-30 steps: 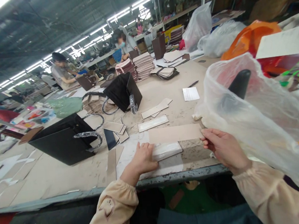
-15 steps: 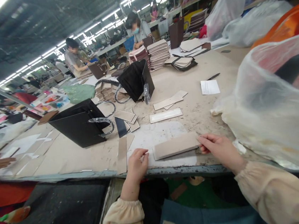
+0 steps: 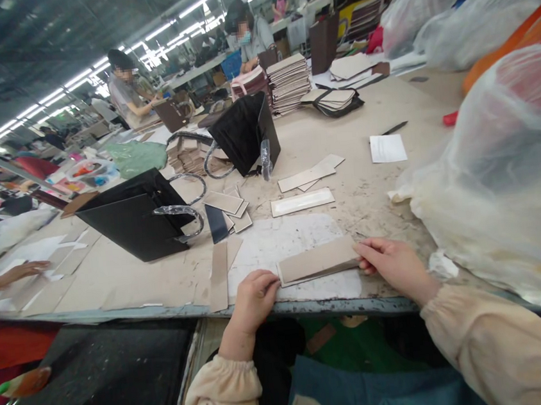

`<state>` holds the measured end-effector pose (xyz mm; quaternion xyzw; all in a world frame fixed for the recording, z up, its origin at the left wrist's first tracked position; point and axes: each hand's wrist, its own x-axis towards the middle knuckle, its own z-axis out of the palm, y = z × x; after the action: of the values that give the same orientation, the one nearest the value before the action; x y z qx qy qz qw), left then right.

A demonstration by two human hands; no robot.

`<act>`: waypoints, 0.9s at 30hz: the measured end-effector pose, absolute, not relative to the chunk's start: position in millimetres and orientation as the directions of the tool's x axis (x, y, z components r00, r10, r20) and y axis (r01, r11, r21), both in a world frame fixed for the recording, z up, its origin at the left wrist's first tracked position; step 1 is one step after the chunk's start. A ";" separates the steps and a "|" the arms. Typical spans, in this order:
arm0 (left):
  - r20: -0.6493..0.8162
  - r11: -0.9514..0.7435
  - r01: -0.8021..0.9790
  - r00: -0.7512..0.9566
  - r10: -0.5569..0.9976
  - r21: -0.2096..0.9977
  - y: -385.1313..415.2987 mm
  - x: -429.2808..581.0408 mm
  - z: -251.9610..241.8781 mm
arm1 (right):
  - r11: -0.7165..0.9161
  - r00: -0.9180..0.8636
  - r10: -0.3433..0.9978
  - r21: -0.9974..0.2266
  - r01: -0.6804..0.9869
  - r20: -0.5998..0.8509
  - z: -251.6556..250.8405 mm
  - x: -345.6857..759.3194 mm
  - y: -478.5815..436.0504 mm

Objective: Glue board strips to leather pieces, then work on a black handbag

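Note:
A long beige strip (image 3: 319,259) lies at the table's near edge, over a thin dark-edged piece that shows beneath it. My right hand (image 3: 393,265) pinches the strip's right end between thumb and fingers, holding that end slightly raised. At the opposite end, my left hand (image 3: 257,297) has its fingers curled together at the lower left corner of the layered strip; their tips are partly hidden. Under both pieces is a stained white sheet (image 3: 298,235). Just beyond, a strip with a whitish, shiny middle (image 3: 303,202) lies flat.
Two black bags (image 3: 132,218) (image 3: 246,134) stand left of centre, beside loose strips (image 3: 226,202). A large translucent plastic bag (image 3: 497,204) bulges at the right. Stacked panels (image 3: 290,84) stand farther back. Another person's hand (image 3: 24,272) reaches in at far left; more people work behind.
My left hand has moved right to the strip's left corner, and its fingers have closed together. The strip's left end lines up with the piece below. My right hand keeps its pinch.

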<state>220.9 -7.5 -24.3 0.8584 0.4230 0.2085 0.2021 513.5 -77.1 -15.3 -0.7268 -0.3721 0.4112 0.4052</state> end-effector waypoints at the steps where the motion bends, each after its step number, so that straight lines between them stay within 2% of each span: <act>1: 0.186 -0.564 0.640 0.560 0.807 0.522 -7.4 221.0 -23.9 | -0.401 0.384 0.873 -0.890 0.217 -0.301 -14.6 513.0 -76.6; 16: 0.202 -0.606 0.640 0.590 0.781 0.473 -6.2 217.5 -25.3 | -0.433 0.377 0.876 -0.835 0.339 -0.302 -15.3 511.7 -74.3; 27: 0.182 -0.641 0.643 0.633 0.753 0.419 -4.7 217.7 -25.4 | -0.432 0.388 0.871 -0.847 0.310 -0.302 -16.7 510.8 -73.8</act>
<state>217.7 -4.7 -25.4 0.8893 0.3924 0.1724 0.1594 510.8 -73.8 -16.7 -0.7512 -0.3929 0.3894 0.3601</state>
